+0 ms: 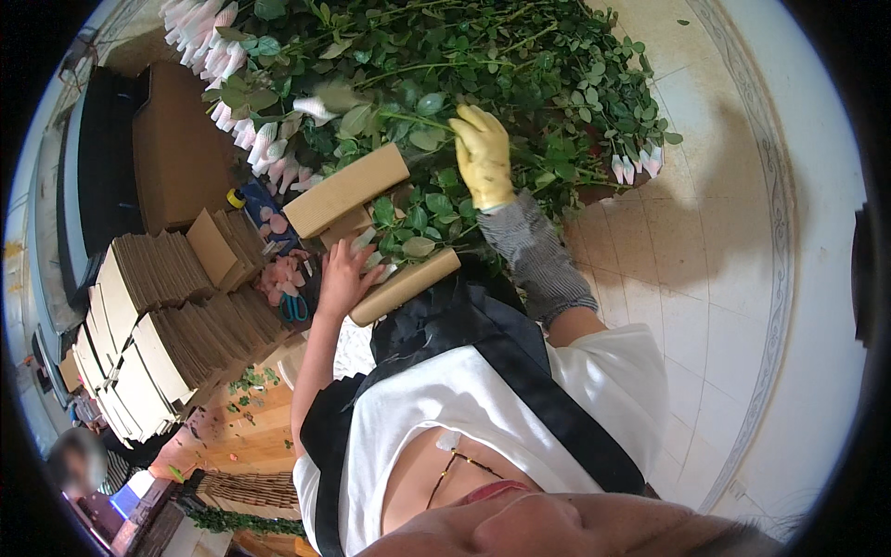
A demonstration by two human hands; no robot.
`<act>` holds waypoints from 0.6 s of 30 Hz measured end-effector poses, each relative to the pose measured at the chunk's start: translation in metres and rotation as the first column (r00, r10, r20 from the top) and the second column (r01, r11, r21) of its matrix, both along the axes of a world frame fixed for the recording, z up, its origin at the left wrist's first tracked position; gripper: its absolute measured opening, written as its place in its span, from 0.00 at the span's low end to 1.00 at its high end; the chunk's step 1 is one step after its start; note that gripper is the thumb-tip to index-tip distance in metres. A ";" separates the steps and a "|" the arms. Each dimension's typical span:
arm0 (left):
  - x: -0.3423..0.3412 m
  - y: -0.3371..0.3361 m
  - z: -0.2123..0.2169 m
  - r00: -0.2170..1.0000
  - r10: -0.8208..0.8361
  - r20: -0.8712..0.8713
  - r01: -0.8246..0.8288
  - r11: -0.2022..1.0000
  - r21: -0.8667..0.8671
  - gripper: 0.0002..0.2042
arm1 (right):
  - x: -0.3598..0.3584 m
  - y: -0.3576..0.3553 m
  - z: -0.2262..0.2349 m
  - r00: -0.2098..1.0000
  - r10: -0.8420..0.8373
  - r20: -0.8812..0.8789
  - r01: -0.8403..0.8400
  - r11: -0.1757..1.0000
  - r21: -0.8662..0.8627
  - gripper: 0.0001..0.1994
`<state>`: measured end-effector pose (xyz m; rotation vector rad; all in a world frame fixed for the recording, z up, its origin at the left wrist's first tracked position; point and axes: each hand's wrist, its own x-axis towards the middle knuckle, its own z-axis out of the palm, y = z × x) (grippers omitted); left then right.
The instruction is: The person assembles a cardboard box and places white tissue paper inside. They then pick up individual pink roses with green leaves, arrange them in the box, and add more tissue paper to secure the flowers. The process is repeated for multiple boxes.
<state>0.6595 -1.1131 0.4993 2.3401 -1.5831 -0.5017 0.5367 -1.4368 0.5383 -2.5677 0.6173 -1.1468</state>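
Note:
My right hand (483, 153), in a yellow glove with a grey knit sleeve above it, is closed on the green stem of a rose (408, 118). The rose's head (316, 110), wrapped in a white net sleeve, points left and is a little blurred. Bare, my left hand (343, 278) rests at the left end of a cardboard holder with two raised sides (408, 286). Its fingers are spread beside pale wrapped rose heads (376, 260). Leafy stems (432, 223) lie between the holder's sides.
A large heap of leafy roses (483, 56) spreads beyond my hands, with net-wrapped heads along its left edge. Stacks of folded cardboard (167, 334) stand at left. Blue-handled scissors (294, 307) lie near pink petals (281, 277). Another person (79, 464) is at far lower left.

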 end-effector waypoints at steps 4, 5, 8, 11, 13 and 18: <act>0.000 0.004 -0.013 0.999 0.013 -0.031 -0.019 0.978 -0.209 0.25 | -0.038 -0.006 0.026 0.933 0.359 0.023 -0.354 0.904 0.238 0.14; -0.001 0.004 -0.013 0.992 0.062 -0.111 -0.086 0.971 -0.225 0.26 | -0.041 -0.001 0.032 0.892 0.452 -0.024 -0.431 0.865 0.255 0.14; -0.001 0.014 -0.039 0.970 0.165 -0.181 -0.209 0.942 -0.263 0.29 | -0.053 0.011 0.002 0.770 0.573 -0.282 -0.487 0.812 0.322 0.16; 0.000 -0.002 -0.004 0.987 0.118 -0.108 -0.138 0.971 -0.198 0.30 | -0.066 0.008 0.006 0.937 0.290 -0.194 -0.266 0.954 0.139 0.17; -0.004 0.002 -0.006 0.979 0.148 -0.142 -0.173 0.967 -0.186 0.31 | -0.060 0.004 0.053 0.989 0.144 -0.021 -0.141 0.982 0.128 0.13; -0.001 0.009 -0.022 0.977 0.146 -0.154 -0.188 0.931 -0.311 0.31 | -0.067 -0.002 0.101 0.843 0.484 0.236 -0.537 0.787 0.305 0.18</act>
